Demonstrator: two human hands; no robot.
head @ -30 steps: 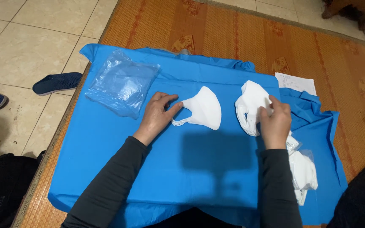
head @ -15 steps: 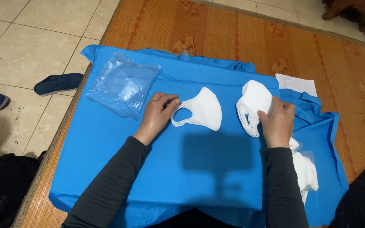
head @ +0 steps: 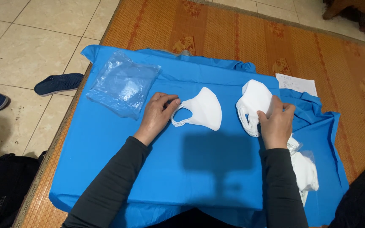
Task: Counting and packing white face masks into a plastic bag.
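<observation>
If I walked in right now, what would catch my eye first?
Probably the bright blue cloth spread over a woven orange mat. At its middle the left hand touches the ear loops of a single white face mask, while the right hand grips a stack of white masks. A crinkled clear plastic bag lies at the cloth's upper left.

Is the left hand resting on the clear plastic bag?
No, the left hand touches the ear loops of the single white mask; the plastic bag lies apart.
</observation>
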